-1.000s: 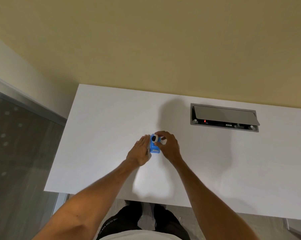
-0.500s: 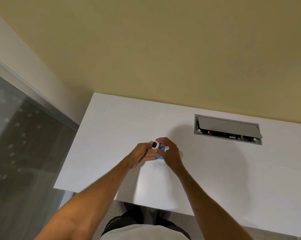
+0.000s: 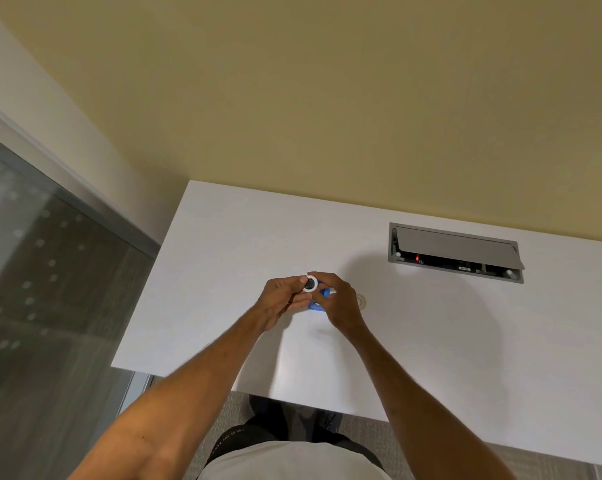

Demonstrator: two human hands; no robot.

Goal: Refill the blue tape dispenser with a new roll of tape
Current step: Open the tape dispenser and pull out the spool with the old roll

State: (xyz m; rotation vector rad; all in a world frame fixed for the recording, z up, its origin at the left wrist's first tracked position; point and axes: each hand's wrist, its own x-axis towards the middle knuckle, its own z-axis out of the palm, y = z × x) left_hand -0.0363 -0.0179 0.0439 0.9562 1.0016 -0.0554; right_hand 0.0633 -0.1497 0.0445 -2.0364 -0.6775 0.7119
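The blue tape dispenser [image 3: 317,307] is held between both hands just above the white desk [image 3: 223,271], mostly hidden by my fingers. My right hand [image 3: 339,303] grips it from the right. A small white ring with a dark centre, the tape spool [image 3: 310,284], sits at the dispenser's upper end, pinched by the fingertips of my left hand [image 3: 281,299]. My right fingertips also touch it from above. A pale, clear roll of tape [image 3: 362,301] lies flat on the desk right behind my right hand, half hidden.
A grey cable box [image 3: 455,252] with its lid raised is sunk into the desk at the back right. The desk's left edge [image 3: 143,289] borders a glass partition. A yellow wall rises behind the desk.
The dispenser has come up off the desk between my hands. The white spool has been drawn up towards the dispenser's top end. My head has tilted up, so the desk sits lower in view.
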